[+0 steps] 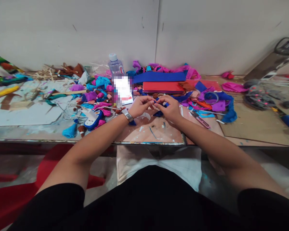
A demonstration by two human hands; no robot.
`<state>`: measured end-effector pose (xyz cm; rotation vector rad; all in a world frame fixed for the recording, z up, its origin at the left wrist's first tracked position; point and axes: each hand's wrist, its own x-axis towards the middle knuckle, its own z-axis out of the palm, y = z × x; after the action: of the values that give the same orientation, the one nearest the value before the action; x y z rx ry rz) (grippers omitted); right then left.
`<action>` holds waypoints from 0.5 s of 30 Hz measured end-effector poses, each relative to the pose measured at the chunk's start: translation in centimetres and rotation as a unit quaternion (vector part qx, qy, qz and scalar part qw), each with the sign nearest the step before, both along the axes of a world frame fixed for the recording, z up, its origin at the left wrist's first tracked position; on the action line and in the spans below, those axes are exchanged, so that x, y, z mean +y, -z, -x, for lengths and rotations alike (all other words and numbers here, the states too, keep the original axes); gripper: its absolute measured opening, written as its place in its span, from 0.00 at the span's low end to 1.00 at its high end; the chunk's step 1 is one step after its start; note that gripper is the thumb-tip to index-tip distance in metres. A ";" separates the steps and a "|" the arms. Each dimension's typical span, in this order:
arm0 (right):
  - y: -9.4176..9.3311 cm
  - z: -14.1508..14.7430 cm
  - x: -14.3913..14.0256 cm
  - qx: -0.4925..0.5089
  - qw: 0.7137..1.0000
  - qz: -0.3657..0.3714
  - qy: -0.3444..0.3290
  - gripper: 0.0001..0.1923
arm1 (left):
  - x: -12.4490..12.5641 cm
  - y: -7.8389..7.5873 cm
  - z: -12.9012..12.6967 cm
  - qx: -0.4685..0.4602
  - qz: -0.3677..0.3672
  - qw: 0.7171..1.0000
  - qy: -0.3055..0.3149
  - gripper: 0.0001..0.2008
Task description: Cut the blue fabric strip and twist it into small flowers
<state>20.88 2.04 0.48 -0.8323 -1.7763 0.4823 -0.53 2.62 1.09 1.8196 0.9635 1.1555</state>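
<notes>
Over the front of the table, my left hand [141, 107] and my right hand [169, 108] meet with their fingertips close together. Both are closed in a pinch on a small piece of blue crepe paper [166, 104]; most of it is hidden by the fingers. Just below the fingers lies another dark blue scrap [158, 114]. A phone [124, 91] with a lit, blurred screen leans upright beyond my left hand. To the right of my right hand rests a pink utility knife [200, 120].
Behind the phone stands a plastic bottle [116, 64]. Red paper sheets [162, 86] and a blue strip [160, 77] lie behind my hands. Crumpled crepe paper surrounds a tape roll [211, 98]. Left are a blue power adapter [93, 120] with cables and a white board [38, 117].
</notes>
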 end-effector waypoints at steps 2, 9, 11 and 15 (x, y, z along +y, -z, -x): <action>-0.1 0.0 -0.1 -0.001 1.000 -0.007 -0.001 0.10 | -0.1 -0.2 -0.1 -0.010 0.002 1.000 -0.001 0.27; -0.1 0.1 -0.3 0.009 1.000 -0.007 0.016 0.11 | -0.2 -0.3 0.1 0.007 -0.001 1.000 0.004 0.26; 0.0 0.1 -0.3 0.015 1.000 -0.003 0.008 0.11 | -0.1 -0.1 0.1 0.009 -0.002 1.000 0.005 0.26; 0.3 0.1 -0.1 0.020 1.000 -0.001 -0.018 0.09 | 0.0 0.1 0.0 0.010 -0.006 1.000 0.005 0.30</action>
<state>20.83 1.94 0.23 -0.7844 -1.7584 0.5168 -0.50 2.57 0.96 1.8470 0.9602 1.1417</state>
